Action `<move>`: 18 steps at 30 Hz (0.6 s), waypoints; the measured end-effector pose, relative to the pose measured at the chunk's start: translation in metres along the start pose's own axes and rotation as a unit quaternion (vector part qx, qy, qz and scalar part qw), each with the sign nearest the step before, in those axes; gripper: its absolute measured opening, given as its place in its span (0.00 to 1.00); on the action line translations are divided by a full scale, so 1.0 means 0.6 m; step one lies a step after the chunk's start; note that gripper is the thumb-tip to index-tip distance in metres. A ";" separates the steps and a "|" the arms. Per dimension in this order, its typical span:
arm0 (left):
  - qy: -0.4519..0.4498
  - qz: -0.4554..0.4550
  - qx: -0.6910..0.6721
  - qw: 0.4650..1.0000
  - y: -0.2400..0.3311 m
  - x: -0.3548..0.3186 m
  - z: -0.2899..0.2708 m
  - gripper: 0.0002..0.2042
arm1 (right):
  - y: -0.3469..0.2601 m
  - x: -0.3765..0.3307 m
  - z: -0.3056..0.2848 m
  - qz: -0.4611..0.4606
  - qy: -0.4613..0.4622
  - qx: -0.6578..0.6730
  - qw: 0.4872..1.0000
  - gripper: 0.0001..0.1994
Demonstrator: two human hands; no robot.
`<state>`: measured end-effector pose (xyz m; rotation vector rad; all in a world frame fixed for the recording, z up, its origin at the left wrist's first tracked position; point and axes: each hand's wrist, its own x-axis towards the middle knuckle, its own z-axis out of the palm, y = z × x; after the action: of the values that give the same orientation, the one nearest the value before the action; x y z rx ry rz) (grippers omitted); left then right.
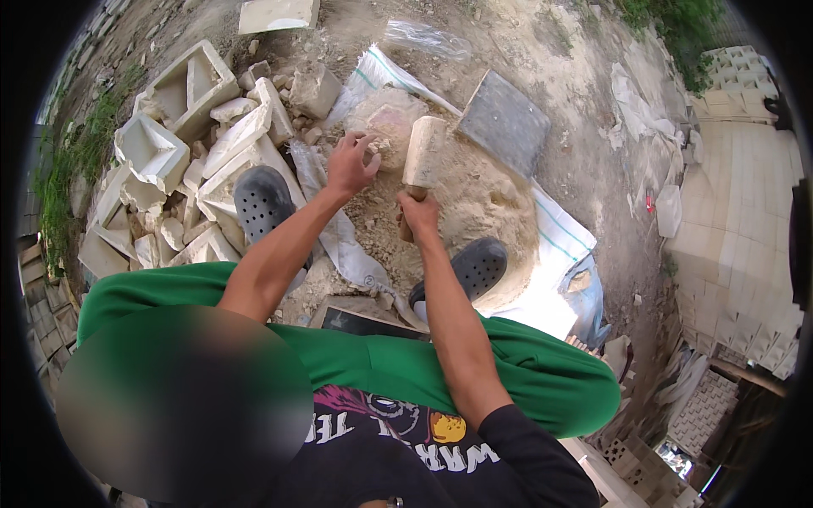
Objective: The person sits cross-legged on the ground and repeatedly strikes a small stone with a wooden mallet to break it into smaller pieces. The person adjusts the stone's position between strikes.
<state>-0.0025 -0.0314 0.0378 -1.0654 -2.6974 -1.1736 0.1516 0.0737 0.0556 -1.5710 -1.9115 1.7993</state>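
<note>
Fingers of the R hand (418, 213) are wrapped round the handle of a mallet (425, 152), pale head pointing away from the body, right above the powder (500, 207). L hand (354, 165) is loosely curled w/ fingers a bit apart, nxt to a crumbly lump (385, 114); can't tell if it's touching. Same head cam: powder's on a white sack (561, 233), grey slab (504, 125) at its far edge, broken blocks (222, 161) piled on the L, grey clogs (480, 269) on both feet.
</note>
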 end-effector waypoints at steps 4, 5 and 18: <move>-0.021 -0.048 -0.038 0.998 -0.023 0.004 0.009 0.12 | -0.093 -0.026 -0.004 0.038 0.004 -0.010 0.999 0.16; -0.042 -0.061 -0.047 0.996 -0.023 0.005 0.006 0.11 | -0.092 -0.022 -0.004 0.019 -0.001 -0.011 1.000 0.16; 0.014 -0.050 -0.065 0.997 -0.046 -0.012 0.015 0.08 | 0.007 -0.002 0.029 -0.071 0.024 -0.202 0.976 0.19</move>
<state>-0.0110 -0.0432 0.0112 -0.9294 -2.7139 -1.3856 0.1433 0.0600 0.0476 -1.5110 -2.4106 1.3633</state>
